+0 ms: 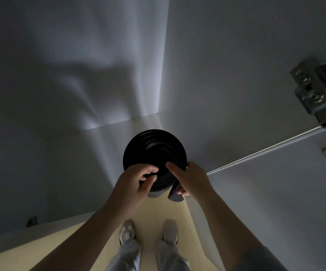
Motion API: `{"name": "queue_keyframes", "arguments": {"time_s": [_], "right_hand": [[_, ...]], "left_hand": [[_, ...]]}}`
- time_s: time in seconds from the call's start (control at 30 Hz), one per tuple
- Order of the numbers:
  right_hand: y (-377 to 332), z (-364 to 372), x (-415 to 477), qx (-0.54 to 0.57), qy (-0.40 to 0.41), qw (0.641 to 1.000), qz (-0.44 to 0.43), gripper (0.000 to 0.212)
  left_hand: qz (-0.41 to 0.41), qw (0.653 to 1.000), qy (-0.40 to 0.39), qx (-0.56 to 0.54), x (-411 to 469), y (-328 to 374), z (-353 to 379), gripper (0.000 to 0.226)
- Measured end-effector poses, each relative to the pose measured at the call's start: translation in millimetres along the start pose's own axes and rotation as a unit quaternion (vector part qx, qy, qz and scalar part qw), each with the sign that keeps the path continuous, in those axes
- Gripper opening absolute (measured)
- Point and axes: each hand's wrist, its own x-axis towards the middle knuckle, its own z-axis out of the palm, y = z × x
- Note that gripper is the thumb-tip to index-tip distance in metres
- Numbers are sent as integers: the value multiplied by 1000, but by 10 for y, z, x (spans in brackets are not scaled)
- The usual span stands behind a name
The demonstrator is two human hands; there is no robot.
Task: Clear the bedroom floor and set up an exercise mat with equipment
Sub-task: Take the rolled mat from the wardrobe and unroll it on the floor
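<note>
A rolled black exercise mat (154, 145) stands upright in the corner of a white wardrobe, and I see its spiral top end from above. My left hand (136, 182) grips the near rim of the roll, fingers curled over the edge into the layers. My right hand (191, 178) holds the roll's right side: the thumb lies across the top and the fingers wrap around the loose outer flap (175, 194). The lower part of the mat is hidden behind my hands.
White wardrobe walls (70, 75) close in at left and back. An open wardrobe door (275, 192) with metal hinges (318, 90) stands at right. My two shoes (127, 231) are on the pale yellow floor (154, 210) just below the mat.
</note>
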Motion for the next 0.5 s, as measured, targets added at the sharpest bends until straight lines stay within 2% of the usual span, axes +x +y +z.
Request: {"name": "queue_keyframes", "arguments": {"time_s": [0.1, 0.17, 0.2, 0.23, 0.3, 0.37, 0.5], "right_hand": [[3, 55, 15, -48, 17, 999, -9, 58], [2, 70, 20, -60, 21, 998, -13, 69], [20, 80, 24, -56, 22, 998, -13, 70], [26, 73, 3, -49, 23, 998, -13, 67], [88, 66, -28, -36, 27, 999, -10, 53], [166, 80, -82, -24, 37, 999, -2, 41], [303, 166, -224, -3, 62, 998, 29, 42]], "left_hand": [[-31, 994, 107, 2, -29, -30, -41, 19], [-61, 976, 202, 53, 12, -56, -101, 35], [-96, 968, 222, 73, 42, -73, -136, 47], [-150, 964, 210, 72, 80, -74, -170, 60], [-278, 952, 126, 15, 170, -47, -214, 85], [-340, 939, 41, -30, 267, -70, -179, 94], [-345, 934, -89, -9, 284, -50, -41, 55]]}}
